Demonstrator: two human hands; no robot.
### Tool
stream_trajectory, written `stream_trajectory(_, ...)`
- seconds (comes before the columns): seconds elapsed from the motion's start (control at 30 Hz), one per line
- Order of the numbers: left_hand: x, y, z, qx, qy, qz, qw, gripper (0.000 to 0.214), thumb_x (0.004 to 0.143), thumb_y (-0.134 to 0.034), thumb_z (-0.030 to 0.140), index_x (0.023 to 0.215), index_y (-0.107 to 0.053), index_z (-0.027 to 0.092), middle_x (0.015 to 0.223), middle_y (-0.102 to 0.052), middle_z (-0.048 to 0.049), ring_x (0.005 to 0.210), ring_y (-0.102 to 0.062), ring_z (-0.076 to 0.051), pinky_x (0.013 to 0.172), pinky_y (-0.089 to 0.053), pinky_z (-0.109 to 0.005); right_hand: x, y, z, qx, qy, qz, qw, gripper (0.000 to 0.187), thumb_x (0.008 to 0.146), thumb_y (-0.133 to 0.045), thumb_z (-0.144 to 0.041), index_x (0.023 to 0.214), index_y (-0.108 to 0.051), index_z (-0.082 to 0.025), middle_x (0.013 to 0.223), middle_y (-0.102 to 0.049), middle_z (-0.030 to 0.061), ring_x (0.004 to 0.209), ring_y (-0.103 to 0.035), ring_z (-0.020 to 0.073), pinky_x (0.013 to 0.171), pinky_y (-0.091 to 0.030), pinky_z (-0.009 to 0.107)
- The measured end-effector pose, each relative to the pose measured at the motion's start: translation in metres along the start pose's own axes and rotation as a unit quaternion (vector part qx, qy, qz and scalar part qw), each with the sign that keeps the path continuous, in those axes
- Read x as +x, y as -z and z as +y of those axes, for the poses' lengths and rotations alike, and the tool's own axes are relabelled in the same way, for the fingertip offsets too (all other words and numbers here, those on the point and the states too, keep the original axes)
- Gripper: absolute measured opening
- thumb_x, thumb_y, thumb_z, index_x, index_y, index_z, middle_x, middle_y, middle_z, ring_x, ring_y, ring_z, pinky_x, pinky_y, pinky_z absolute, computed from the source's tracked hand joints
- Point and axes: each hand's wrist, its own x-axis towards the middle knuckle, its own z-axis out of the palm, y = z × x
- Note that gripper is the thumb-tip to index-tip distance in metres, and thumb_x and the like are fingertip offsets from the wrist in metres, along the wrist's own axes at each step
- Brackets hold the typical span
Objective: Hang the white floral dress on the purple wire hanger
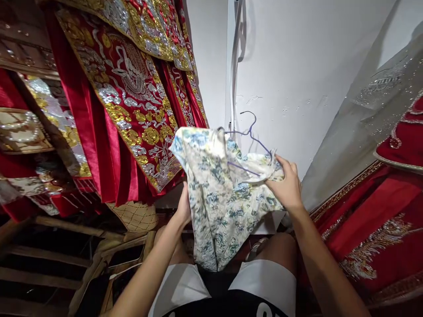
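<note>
I hold up a cream garment with a blue and green flower print [220,193] in front of me. A thin purple wire hanger [251,136] sits inside its upper part, hook pointing up. My right hand [287,187] is closed on the garment's right shoulder and the hanger's end. My left hand [183,207] grips the garment's left side from behind, its fingers mostly hidden by the cloth. The garment hangs down over my knees.
Red robes with gold and silver embroidery [132,101] hang close on the left. More red embroidered cloth [380,220] and a grey beaded veil [373,110] lie on the right. A white wall [297,66] is ahead. Wooden furniture [66,255] and a woven basket [135,215] stand low left.
</note>
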Motion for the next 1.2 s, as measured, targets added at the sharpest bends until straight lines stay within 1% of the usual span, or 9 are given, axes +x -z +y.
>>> stream_trajectory(0.17,-0.034,0.011,-0.048,0.126,0.011,0.095,0.987,0.078,0.057,-0.090,0.056,0.124,-0.067,0.021,0.133,-0.068,-0.0123,0.140,-0.051,-0.037,0.122,-0.033,-0.051,0.020,0.003,-0.025,-0.013,0.078,-0.053,0.995,0.077,0.070,-0.073,-0.029,0.145,-0.056,-0.032,0.130,-0.060,0.0102,0.116,-0.061,0.0379,0.097,-0.049,0.053)
stream_trajectory(0.3,-0.063,0.005,-0.085,0.141,0.013,0.090,0.986,0.082,0.061,-0.091,0.044,0.133,-0.062,0.018,0.130,-0.069,-0.0151,0.133,-0.057,-0.035,0.120,-0.035,-0.049,-0.017,-0.003,-0.029,0.136,0.178,-0.135,0.965,0.075,0.074,-0.072,-0.026,0.147,-0.054,-0.030,0.149,-0.053,0.0087,0.143,-0.043,0.0371,0.118,-0.033,0.056)
stream_trajectory(0.5,-0.085,0.004,-0.108,0.165,0.055,0.015,0.985,0.080,0.064,-0.089,0.045,0.133,-0.062,0.017,0.133,-0.067,-0.0179,0.132,-0.058,-0.036,0.117,-0.039,-0.051,-0.140,-0.067,-0.004,0.334,-0.100,-0.044,0.936,0.033,0.086,-0.067,-0.046,0.106,-0.067,-0.021,0.098,-0.071,0.0094,0.091,-0.067,0.0247,0.079,-0.054,0.038)
stream_trajectory(0.63,-0.085,0.001,-0.103,0.197,0.028,-0.004,0.980,0.075,0.065,-0.087,0.046,0.129,-0.063,0.016,0.135,-0.066,-0.0180,0.128,-0.061,-0.035,0.116,-0.041,-0.050,-0.170,-0.095,0.008,0.353,-0.150,-0.244,0.891,0.043,0.090,-0.060,-0.058,0.069,-0.050,-0.022,0.060,-0.046,-0.0037,0.057,-0.045,0.0132,0.055,-0.037,0.027)
stream_trajectory(0.77,-0.085,-0.001,-0.104,0.239,0.022,-0.006,0.971,0.067,0.066,-0.084,0.047,0.122,-0.065,0.015,0.122,-0.071,-0.0169,0.124,-0.063,-0.034,0.113,-0.044,-0.048,-0.159,-0.080,0.010,0.363,-0.152,-0.298,0.870,0.046,0.093,-0.055,-0.058,0.066,-0.053,-0.021,0.059,-0.046,-0.0025,0.057,-0.043,0.0131,0.056,-0.033,0.028)
stream_trajectory(0.9,-0.089,-0.005,-0.114,0.277,-0.076,0.149,0.946,0.067,0.070,-0.078,0.049,0.124,-0.059,0.014,0.122,-0.067,-0.0181,0.119,-0.063,-0.036,0.108,-0.046,-0.051,-0.161,-0.068,0.007,0.417,-0.207,-0.230,0.855,0.043,0.089,-0.058,-0.053,0.059,-0.053,-0.022,0.055,-0.045,-0.0013,0.054,-0.041,0.0139,0.054,-0.034,0.029)
stream_trajectory(1.0,-0.093,-0.011,-0.117,0.352,-0.247,0.297,0.852,0.067,0.071,-0.079,0.044,0.128,-0.053,0.019,0.139,-0.052,-0.0194,0.135,-0.048,-0.036,0.116,-0.036,-0.051,-0.166,-0.070,0.003,0.433,-0.254,-0.205,0.840,0.038,0.085,-0.060,-0.046,0.057,-0.056,-0.021,0.052,-0.047,-0.0010,0.050,-0.038,0.0131,0.051,-0.031,0.029)
stream_trajectory(1.07,-0.094,-0.016,-0.119,0.411,-0.283,0.246,0.831,0.056,0.072,-0.079,0.035,0.122,-0.058,0.023,0.138,-0.054,-0.0163,0.135,-0.046,-0.035,0.117,-0.032,-0.049,-0.167,-0.073,-0.001,0.437,-0.270,-0.232,0.826,0.033,0.081,-0.062,-0.044,0.058,-0.061,-0.021,0.050,-0.050,-0.0004,0.047,-0.038,0.0127,0.049,-0.028,0.029)
stream_trajectory(1.2,-0.090,-0.026,-0.126,0.414,-0.189,0.060,0.888,0.031,0.071,-0.065,0.016,0.101,-0.065,0.024,0.099,-0.069,-0.0066,0.099,-0.064,-0.028,0.093,-0.048,-0.040,-0.167,-0.077,-0.007,0.438,-0.266,-0.300,0.805,0.029,0.077,-0.065,-0.043,0.060,-0.068,-0.019,0.045,-0.054,0.0003,0.041,-0.036,0.0103,0.044,-0.023,0.027)
